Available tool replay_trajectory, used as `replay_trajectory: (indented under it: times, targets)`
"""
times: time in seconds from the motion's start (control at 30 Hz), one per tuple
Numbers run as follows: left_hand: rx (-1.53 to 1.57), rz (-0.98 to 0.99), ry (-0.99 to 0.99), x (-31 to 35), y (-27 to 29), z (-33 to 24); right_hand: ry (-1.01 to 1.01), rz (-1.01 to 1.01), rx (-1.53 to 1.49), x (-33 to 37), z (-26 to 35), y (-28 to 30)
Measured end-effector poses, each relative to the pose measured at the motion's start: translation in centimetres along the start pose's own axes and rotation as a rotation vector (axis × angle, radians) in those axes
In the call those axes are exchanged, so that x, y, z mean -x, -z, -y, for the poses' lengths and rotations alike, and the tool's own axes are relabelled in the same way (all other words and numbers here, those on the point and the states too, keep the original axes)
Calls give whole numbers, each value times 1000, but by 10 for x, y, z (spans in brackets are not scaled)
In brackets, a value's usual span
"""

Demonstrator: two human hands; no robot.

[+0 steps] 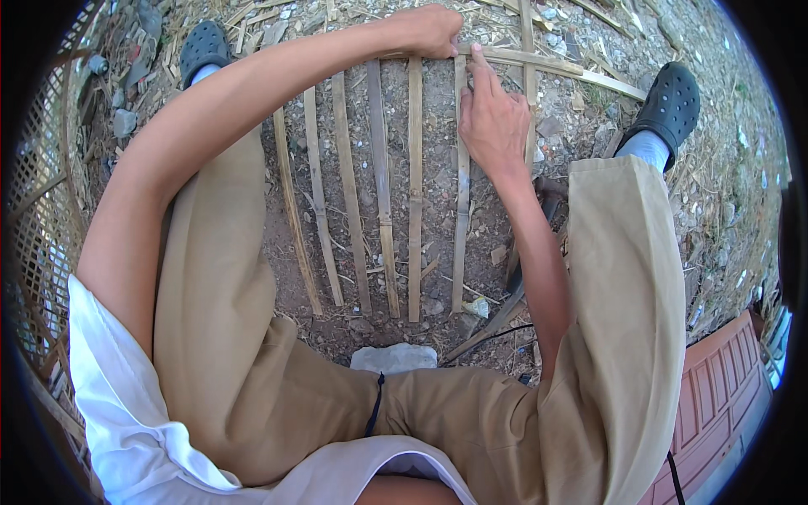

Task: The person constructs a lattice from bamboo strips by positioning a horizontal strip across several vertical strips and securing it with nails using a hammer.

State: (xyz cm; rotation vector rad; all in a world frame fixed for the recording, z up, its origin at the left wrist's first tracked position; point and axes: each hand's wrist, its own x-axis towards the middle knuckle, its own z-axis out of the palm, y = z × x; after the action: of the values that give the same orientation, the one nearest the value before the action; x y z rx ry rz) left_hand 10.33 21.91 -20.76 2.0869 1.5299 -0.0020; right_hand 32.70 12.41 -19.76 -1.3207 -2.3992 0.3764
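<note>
Several upright bamboo strips [415, 189] lie side by side on the ground between my legs. A crosswise bamboo strip [539, 61] runs over their far ends. My left hand [427, 32] reaches across to the far ends and is closed at the crosswise strip; what its fingertips pinch is hidden. Just to its right and nearer, my right hand [495, 122] grips the far end of the rightmost slat of the row [461, 202]. Its index finger presses on the crosswise strip, and its thumb lies along the slat's side.
A dark tool head [551, 189] shows beside my right forearm, partly hidden. A pale stone block [394, 358] sits near my lap. Split bamboo scraps [261, 15] litter the far ground. A woven lattice [38, 168] stands at left, a reddish panelled board [715, 396] at lower right.
</note>
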Motion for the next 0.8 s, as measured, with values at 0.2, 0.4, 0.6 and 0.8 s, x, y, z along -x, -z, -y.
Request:
replay_trajectory:
  times: [0.2,0.4,0.6,0.8]
  targets:
    - [48,-39,44,1,-2,-2,-147,-218,97,8,-12,25]
    - [104,-152,-132,13,-3,5,-294,19,130,9,-44,44]
    - [190,-234,-175,21,5,-6,-312,194,-3,17,-39,63]
    - [256,-202,-62,27,1,-5,-439,376,-112,70,-3,105]
